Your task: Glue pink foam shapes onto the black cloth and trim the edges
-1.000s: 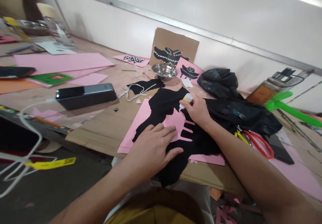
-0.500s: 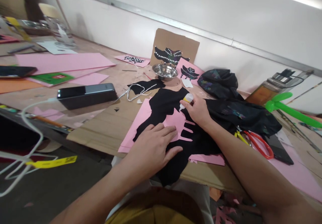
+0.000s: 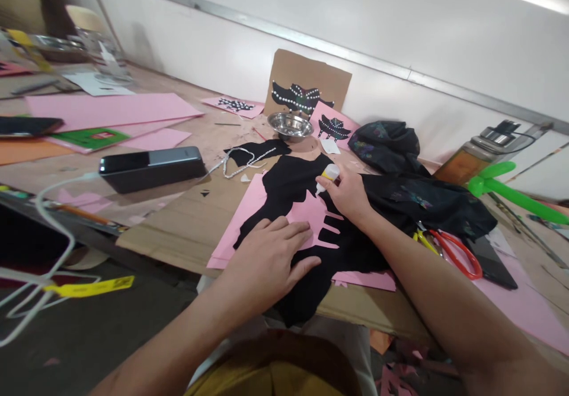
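Observation:
A pink paper cutout (image 3: 316,215) with finger-like strips on its right side lies on black fabric (image 3: 288,179). My left hand (image 3: 271,254) rests flat across the cutout's left part, fingers stretched out, hiding some of it. In my right hand (image 3: 349,197) is a small white glue bottle (image 3: 329,173) with a yellow band, tipped nozzle down. Its tip is at the cutout's upper point; whether it touches I cannot tell. Pink sheets (image 3: 235,224) show beneath the fabric, on a piece of cardboard (image 3: 169,230).
Behind the fabric stand a metal bowl (image 3: 290,125) and a cardboard panel (image 3: 313,70) with a beaded black shape. Red-handled scissors (image 3: 457,256) lie by my right forearm. A dark box-shaped device (image 3: 153,168) with a white cable sits left. A green balloon (image 3: 511,191) is at far right.
Almost nothing differs; the view has shifted very slightly. The glue bottle's nozzle stays by the cutout's upper point, and my left hand keeps its place.

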